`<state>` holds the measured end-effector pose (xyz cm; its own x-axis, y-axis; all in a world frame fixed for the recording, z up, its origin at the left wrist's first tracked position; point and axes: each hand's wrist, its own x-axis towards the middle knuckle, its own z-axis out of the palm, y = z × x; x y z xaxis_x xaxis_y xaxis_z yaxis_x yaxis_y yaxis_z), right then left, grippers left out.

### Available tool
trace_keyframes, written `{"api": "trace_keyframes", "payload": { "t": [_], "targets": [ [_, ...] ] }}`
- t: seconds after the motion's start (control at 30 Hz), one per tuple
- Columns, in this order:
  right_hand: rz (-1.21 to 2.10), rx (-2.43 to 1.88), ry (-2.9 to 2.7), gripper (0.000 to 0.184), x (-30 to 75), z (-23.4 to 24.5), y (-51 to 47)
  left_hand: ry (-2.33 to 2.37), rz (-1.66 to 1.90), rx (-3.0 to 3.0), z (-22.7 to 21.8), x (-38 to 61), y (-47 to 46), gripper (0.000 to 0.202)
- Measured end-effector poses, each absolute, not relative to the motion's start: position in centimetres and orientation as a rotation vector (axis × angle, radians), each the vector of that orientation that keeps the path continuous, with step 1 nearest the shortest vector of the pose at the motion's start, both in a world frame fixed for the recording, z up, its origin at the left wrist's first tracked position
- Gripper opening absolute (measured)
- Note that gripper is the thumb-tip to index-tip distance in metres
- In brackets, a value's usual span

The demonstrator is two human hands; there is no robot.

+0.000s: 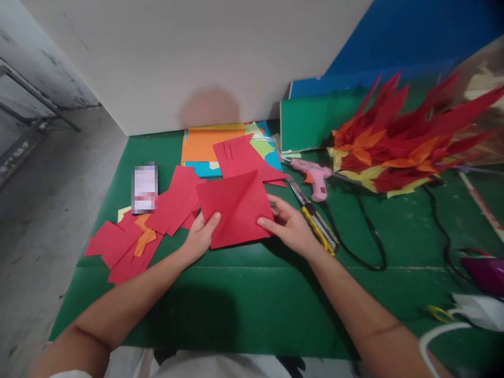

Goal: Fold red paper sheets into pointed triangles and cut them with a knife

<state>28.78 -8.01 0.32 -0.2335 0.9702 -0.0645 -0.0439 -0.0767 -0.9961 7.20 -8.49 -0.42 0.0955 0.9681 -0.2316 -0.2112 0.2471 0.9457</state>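
Note:
Between my hands is a red sheet of paper (238, 212), tilted a little above the green tabletop, with a faint diagonal crease. My left hand (201, 233) pinches its lower left side, thumb on top. At the right edge my right hand (285, 220) grips the same sheet, its thumb on the face and its fingers behind. Cut red paper pieces (175, 202) lie to the left, with small orange paper strips (145, 236) among them. Just beyond the sheet rests another red paper piece (236, 155) with slits cut in it.
Right of my hands lie a yellow utility knife (318, 226) and a pink glue gun (313, 176) with a black cord. A red and orange paper flame decoration (405, 142) stands at the right. Orange sheets (205, 144) lie by the white panel (165, 63). A phone (144, 189) is at left.

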Motion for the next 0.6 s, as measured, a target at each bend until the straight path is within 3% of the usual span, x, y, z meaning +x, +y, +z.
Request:
{"api": "trace_keyframes", "payload": {
  "t": [0.6],
  "targets": [
    [1.505, -1.112, -1.367, 0.057, 29.45, -0.34, -7.92, 0.963, 1.1, 0.448, -0.12, 7.4, -8.52, 0.048]
  ]
}}
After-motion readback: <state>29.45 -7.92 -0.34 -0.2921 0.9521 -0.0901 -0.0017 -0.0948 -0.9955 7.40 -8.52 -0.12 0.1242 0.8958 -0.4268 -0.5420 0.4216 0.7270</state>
